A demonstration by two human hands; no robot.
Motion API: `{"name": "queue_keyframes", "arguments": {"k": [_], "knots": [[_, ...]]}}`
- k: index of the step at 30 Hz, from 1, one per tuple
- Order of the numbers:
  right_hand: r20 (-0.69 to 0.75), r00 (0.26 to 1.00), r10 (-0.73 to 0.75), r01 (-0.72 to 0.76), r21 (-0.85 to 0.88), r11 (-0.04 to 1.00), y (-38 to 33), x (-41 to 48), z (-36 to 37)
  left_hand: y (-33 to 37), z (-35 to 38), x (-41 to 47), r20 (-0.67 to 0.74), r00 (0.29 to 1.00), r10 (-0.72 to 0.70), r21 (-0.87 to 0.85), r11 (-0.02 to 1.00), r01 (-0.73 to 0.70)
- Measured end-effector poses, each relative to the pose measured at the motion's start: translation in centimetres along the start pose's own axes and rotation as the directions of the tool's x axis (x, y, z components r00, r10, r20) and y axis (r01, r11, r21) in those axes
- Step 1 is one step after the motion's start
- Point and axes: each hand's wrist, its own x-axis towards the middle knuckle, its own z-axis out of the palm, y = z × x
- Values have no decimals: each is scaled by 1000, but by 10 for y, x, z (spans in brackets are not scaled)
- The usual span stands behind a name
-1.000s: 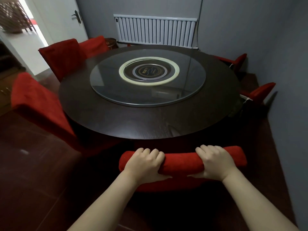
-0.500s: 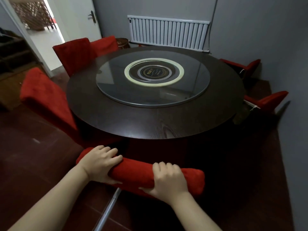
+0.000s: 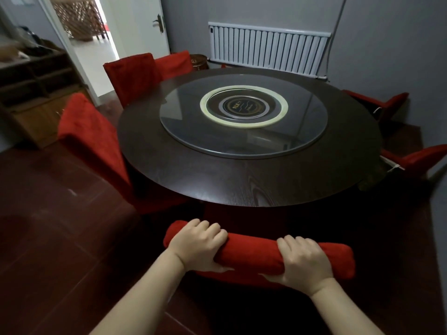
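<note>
Shifted rightward since the earlier frame, the red chair back (image 3: 254, 255) is being gripped low in the centre of the frame. The left hand (image 3: 197, 246) and right hand (image 3: 304, 263) are both being curled round its padded top, fingers over, thumbs under. It is being held near the round tabletop (image 3: 193, 172), just below its front edge; a second chair (image 3: 92, 141) is being seen at left.

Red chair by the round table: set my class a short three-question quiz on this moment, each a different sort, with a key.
1. True or false: both the left hand and the right hand grip the top of the red chair back.
2. What lies on the middle of the round table? A) a glass turntable B) a stack of plates C) a tablecloth
3. Fill in: the door at the back left stands ____.
Key: 1 true; 2 A; 3 open.
</note>
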Motion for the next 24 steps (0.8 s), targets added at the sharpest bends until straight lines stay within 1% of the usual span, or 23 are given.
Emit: {"name": "queue_keyframes", "arguments": {"k": [3,6,9,11,15,19,22,24], "knots": [[7,998,58,-58,17,998,-21,9,-6,-20,-2,-10,5,999,48,23,999,-49],[13,991,133,-133,33,991,-57,30,-15,-55,-10,-22,38,994,101,57,993,-103],[105,975,196,-202,55,978,-103,47,-17,-88,-14,-42,107,988,113,71,990,-121],[123,968,219,-229,73,971,-117,53,-16,-97,-15,-50,116,988,106,68,991,-115],[75,981,179,-182,49,982,-95,64,-17,-100,-20,-29,106,988,112,42,992,-117],[57,990,125,-126,11,992,-44,77,-15,-98,-24,13,81,993,91,-13,996,-90],[84,990,116,-115,-18,993,-8,86,-16,-93,-22,41,59,996,64,-37,997,-62],[101,989,109,-109,-8,994,10,98,-17,-95,-20,56,44,998,50,-42,998,-48]]}}
